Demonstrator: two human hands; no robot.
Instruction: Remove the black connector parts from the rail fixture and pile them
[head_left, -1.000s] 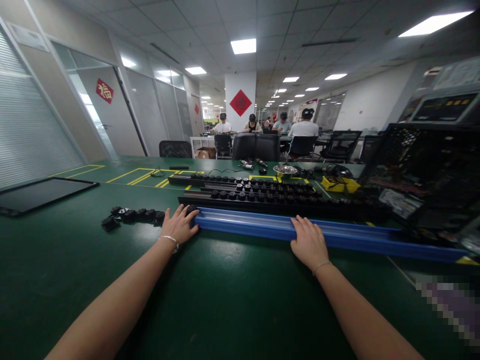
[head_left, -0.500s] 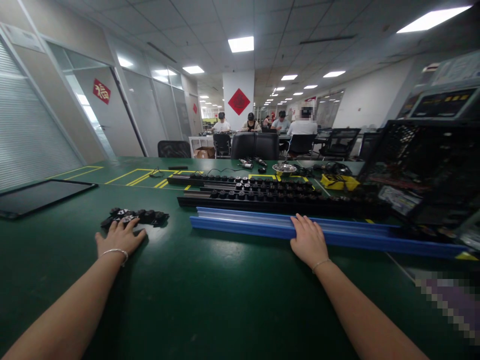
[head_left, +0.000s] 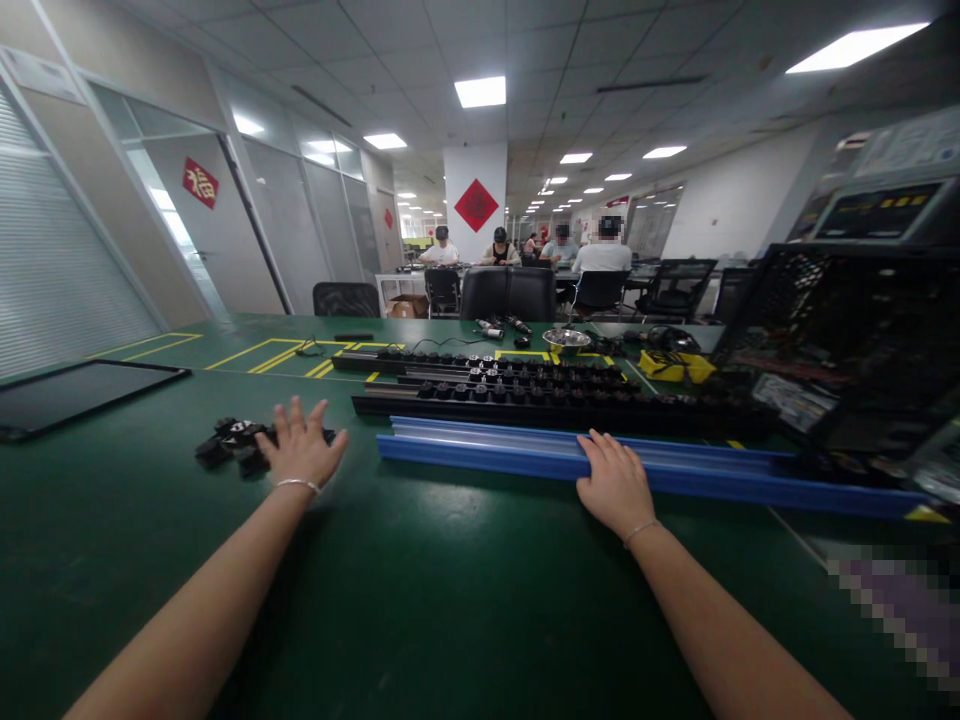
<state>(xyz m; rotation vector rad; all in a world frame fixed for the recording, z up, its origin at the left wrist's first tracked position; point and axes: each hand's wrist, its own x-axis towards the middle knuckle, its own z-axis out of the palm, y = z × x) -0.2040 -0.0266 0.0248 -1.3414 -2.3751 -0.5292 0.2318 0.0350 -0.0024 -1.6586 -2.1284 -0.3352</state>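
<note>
My left hand point(head_left: 304, 448) is open with its fingers spread, over the right side of a small cluster of black parts point(head_left: 236, 440) on the table. It partly covers them; whether it touches them I cannot tell. The parts look like round black knobs or plugs, some with light marks. My right hand point(head_left: 616, 485) lies across the near edge of a long blue channel-shaped rail point(head_left: 465, 450), fingers stretched over it and the thumb on the near side. The rail's right end runs towards dark equipment.
Behind the blue rail lie black strips point(head_left: 510, 400) lined with round black parts. A metal bowl point(head_left: 566, 340) and a yellow tray point(head_left: 675, 367) stand farther back. At left lies a flat black-framed panel point(head_left: 90, 395). A dark open equipment case point(head_left: 840, 340) rises at right. People sit in the background.
My left hand has moved right across the black parts, and its fingers now spread wider. Some parts look shifted apart. My right hand stays on the blue rail.
</note>
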